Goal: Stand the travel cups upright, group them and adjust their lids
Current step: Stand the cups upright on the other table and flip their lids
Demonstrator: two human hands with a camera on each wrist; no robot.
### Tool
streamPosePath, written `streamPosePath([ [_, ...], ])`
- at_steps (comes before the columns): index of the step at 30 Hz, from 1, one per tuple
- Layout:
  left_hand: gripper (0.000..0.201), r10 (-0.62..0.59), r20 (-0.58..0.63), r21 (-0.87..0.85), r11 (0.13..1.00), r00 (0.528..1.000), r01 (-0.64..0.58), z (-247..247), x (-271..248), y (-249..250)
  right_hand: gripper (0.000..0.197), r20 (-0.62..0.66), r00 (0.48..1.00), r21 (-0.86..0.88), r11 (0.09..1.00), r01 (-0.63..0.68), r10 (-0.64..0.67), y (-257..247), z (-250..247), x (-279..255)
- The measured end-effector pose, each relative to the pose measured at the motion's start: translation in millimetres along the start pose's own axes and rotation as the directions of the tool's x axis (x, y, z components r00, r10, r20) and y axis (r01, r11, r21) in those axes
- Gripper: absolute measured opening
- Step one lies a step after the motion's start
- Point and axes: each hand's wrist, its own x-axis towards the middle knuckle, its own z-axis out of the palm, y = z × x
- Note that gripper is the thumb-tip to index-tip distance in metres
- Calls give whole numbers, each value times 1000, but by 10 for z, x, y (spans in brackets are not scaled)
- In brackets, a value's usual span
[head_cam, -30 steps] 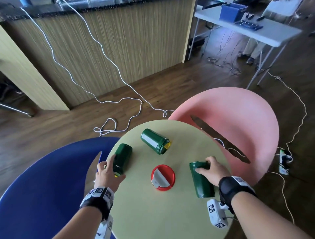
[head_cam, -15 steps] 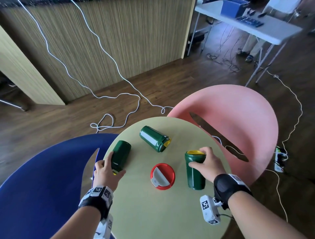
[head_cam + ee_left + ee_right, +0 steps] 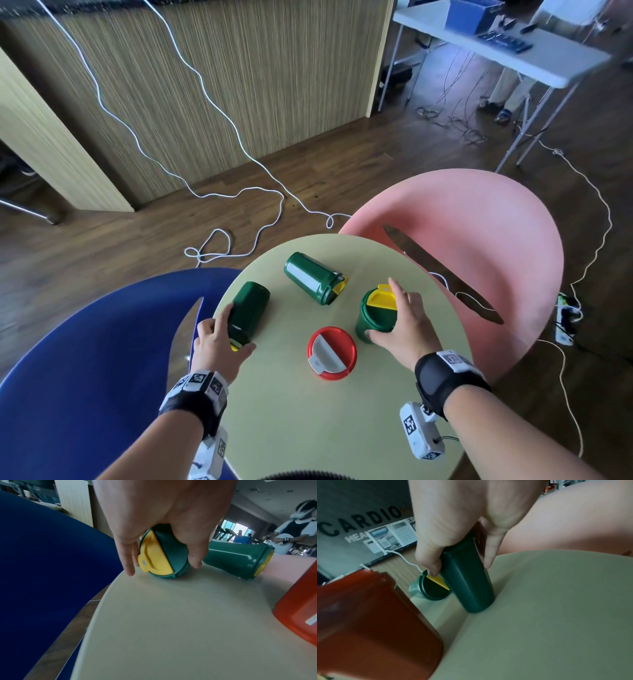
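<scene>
Your right hand (image 3: 404, 322) grips the upright cup (image 3: 375, 317). Your left hand (image 3: 219, 342) clasps the toppled cup (image 3: 248, 313) at nine o'clock; pivot it slowly on its base.

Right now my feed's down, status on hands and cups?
Left hand grips lying cup. Right hand holds upright cup. Third cup down. Red cup between.

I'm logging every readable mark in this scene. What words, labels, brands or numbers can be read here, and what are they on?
"CARDIO": large dark letters on the grey sign behind the table, right wrist view.
"HEA...": pale letters beneath it, cut off by posters; the rest is unreadable.
Posters on that sign: print too small and blurred.
Wrist tags: square coded patterns, no words.
Green cups and red cup: no text visible.
</scene>
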Motion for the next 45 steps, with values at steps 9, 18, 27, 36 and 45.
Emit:
streamPosePath([
  [9, 89, 166, -100, -65, 983, 981, -173, -411, -60, 341, 109, -10, 998, -150, 987, 66, -68, -18, 11, -39],
  [18, 93, 508, 245, 320, 761, 826, -564, -548, 68, 1052, 108, 45, 999, -208, 977, 40, -31, -69, -47, -33],
  [27, 94, 510, 363, 397, 672, 780, -624, -404, 101, 1095, 111, 83, 995, -235, 969, 72, -54, -80, -67, -20],
  [36, 75, 560, 296, 336, 697, 774, -633, -722, 279, 1404, 110, 133, 991, -193, 979, 58, -33, -93, -154, 4],
  [45, 73, 503, 549, 553, 380, 667, -741, -445, 946, 2416, 109, 124, 992, -160, 986, 42, -22, -72, -140, -5],
])
